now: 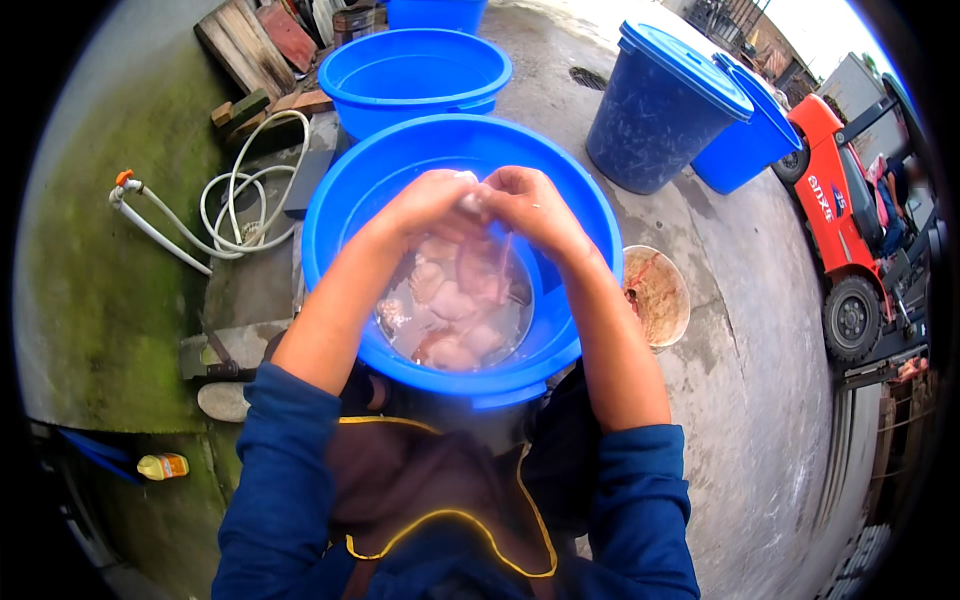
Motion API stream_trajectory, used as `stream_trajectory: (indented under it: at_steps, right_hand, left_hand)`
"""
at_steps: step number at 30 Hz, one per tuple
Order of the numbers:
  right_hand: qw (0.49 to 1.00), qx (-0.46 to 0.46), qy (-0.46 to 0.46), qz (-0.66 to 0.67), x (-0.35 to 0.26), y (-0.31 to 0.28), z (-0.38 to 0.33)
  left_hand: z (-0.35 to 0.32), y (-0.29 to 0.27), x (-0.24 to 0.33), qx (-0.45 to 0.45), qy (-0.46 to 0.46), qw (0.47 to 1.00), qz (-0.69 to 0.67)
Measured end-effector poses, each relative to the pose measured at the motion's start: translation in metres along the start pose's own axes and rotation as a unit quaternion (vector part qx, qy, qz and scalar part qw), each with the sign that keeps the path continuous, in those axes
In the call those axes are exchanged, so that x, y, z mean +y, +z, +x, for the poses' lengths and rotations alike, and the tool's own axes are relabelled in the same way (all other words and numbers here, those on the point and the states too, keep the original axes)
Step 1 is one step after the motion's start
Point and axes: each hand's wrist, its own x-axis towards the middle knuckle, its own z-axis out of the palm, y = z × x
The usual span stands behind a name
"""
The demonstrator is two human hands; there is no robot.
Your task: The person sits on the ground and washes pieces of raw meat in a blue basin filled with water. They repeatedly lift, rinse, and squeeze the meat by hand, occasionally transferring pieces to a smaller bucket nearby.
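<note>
A large blue plastic basin stands in front of me, holding cloudy water and several pale pink pieces of raw meat. My left hand and my right hand meet above the basin. Together they pinch one small pale piece of meat between their fingertips. A thin pinkish strand hangs from it toward the water. My blue sleeves are pushed up to the elbows.
A second blue basin sits behind the first. Two lidded blue bins stand at the right. A small round bowl with reddish scraps is beside the basin. A coiled white hose lies left; an orange forklift is far right.
</note>
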Motion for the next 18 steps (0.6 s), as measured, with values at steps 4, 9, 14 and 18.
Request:
stream_trajectory:
  at_steps: [4, 9, 14, 18]
  right_hand:
    - [0.999, 0.030, -0.022, 0.024, 0.012, 0.010, 0.002]
    - [0.954, 0.125, -0.190, -0.195, 0.025, 0.015, -0.004]
    - [0.974, -0.001, 0.052, 0.220, 0.036, 0.035, -0.014]
    - [0.942, -0.172, 0.122, 0.261, 0.040, 0.042, -0.020]
  left_hand:
    - [0.008, 0.008, -0.017, 0.037, 0.009, 0.987, -0.155]
    - [0.019, 0.008, -0.026, 0.072, 0.050, 0.978, -0.191]
    - [0.020, 0.008, -0.021, 0.079, 0.114, 0.955, -0.262]
    - [0.022, -0.002, -0.015, 0.098, 0.134, 0.949, -0.266]
